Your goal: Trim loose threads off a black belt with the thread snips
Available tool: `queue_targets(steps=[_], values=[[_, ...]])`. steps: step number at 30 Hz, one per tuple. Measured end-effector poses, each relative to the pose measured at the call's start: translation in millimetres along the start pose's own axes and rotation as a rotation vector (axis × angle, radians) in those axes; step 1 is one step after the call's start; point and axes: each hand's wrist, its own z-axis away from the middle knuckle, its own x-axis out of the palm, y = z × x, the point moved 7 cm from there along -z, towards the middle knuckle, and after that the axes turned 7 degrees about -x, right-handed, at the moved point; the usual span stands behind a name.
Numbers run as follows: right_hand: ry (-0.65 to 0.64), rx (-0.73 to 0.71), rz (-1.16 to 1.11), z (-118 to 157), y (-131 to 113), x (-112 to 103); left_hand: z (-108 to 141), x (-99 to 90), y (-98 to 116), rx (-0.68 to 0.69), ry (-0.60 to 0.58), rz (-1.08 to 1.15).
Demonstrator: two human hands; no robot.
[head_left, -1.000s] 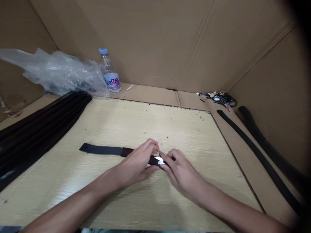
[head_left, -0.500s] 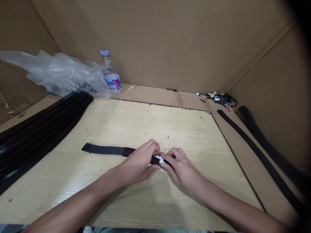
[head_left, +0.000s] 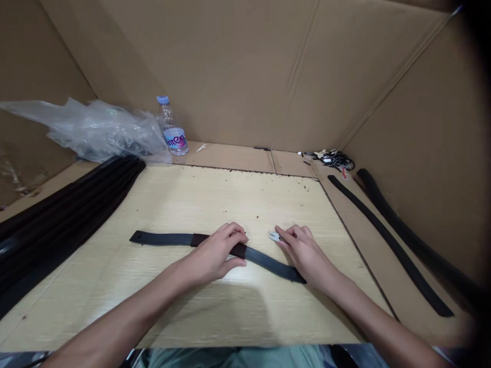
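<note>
A flat black strap [head_left: 163, 238] with a dark brown sleeve [head_left: 238, 250] around its middle lies across the table. My left hand [head_left: 217, 253] holds it at the sleeve, thumb on the near side and fingers on the far side; part of the sleeve is hidden under it. Between the closed fingers of my right hand [head_left: 303, 250] is a small pair of snips [head_left: 274, 236], pale metal blades pointing left. These blades are apart from the strap, just above its right part. The strap's right end lies close to the right hand's near side.
Many long dark strips [head_left: 76, 204] are stacked on the left, under a clear plastic bag [head_left: 107, 130]. A water bottle [head_left: 174, 135] stands behind. On the right lie two black strips [head_left: 387, 237] and a tangle of black cords [head_left: 335, 159]. Cardboard walls [head_left: 230, 71] surround the table.
My right hand has drawn the snips away from the sleeve, to the right. The strap's right part now shows. My left hand stays on the sleeve; the view has shifted slightly.
</note>
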Motion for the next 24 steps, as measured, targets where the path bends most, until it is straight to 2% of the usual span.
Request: queue_targets(steps=[3,6,9,12,15,17,19,22,24], values=[[0.043,0.037,0.084,1,15,-1,-1,1.5,2,0.033,-0.03,-0.05],[0.099,0.061,0.147,0,12,-7,-1,1.4,5,0.038,-0.027,-0.09],[0.148,0.013,0.12,-2,-14,-17,-1,2.1,9,0.053,-0.018,-0.13],[-0.004,-0.141,-0.075,-7,-52,-8,-2,2.2,11,0.062,-0.009,-0.139],[0.019,-0.138,-0.146,-11,-68,-2,2,-8.4,6,0.051,0.061,-0.153],[0.047,-0.092,-0.202,-9,-67,4,12,-24.3,0,0.019,0.156,-0.244],[0.081,-0.022,-0.282,-3,-60,7,27,-46.9,-6,-0.038,0.32,-0.38],[0.161,0.081,-0.449,12,-55,6,63,-82.5,-5,-0.164,0.729,-0.451],[0.176,0.176,-0.66,23,-58,9,86,-88.7,-4,-0.271,0.941,-0.28]])
